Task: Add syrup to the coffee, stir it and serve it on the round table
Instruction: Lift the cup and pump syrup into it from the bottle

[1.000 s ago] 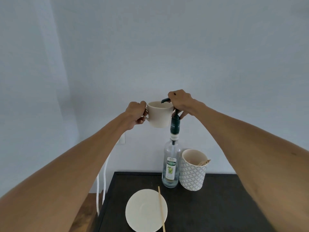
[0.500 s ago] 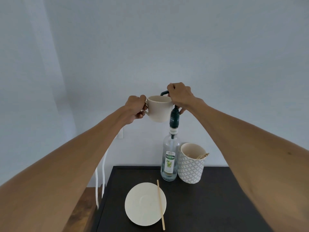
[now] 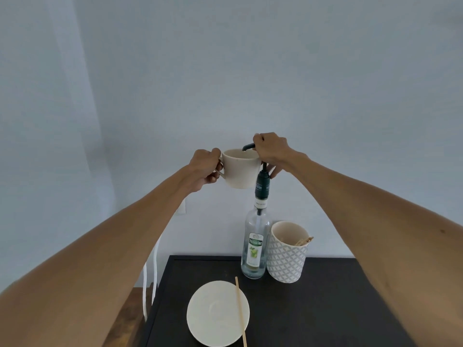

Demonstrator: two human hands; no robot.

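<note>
My left hand (image 3: 204,169) grips the handle of a cream coffee cup (image 3: 239,169) and holds it in the air, rim just under the dark pump spout. My right hand (image 3: 271,151) is closed over the pump head of the clear syrup bottle (image 3: 255,246), which stands upright on the black table (image 3: 313,309). The pump stem shows between the hand and the bottle's green collar. A cream saucer (image 3: 215,314) lies on the table near the front, and a wooden stir stick (image 3: 241,311) rests across its right side. What is inside the cup is hidden.
A white patterned holder (image 3: 286,256) with wooden sticks in it stands right beside the bottle. A pale wall rises directly behind the table. White cables (image 3: 150,279) hang at the table's left edge, above a brown wooden surface (image 3: 125,319).
The pump head under my right hand has risen, so more stem shows now. The cup stays under the spout. My view has tilted down, so more of the table shows.
</note>
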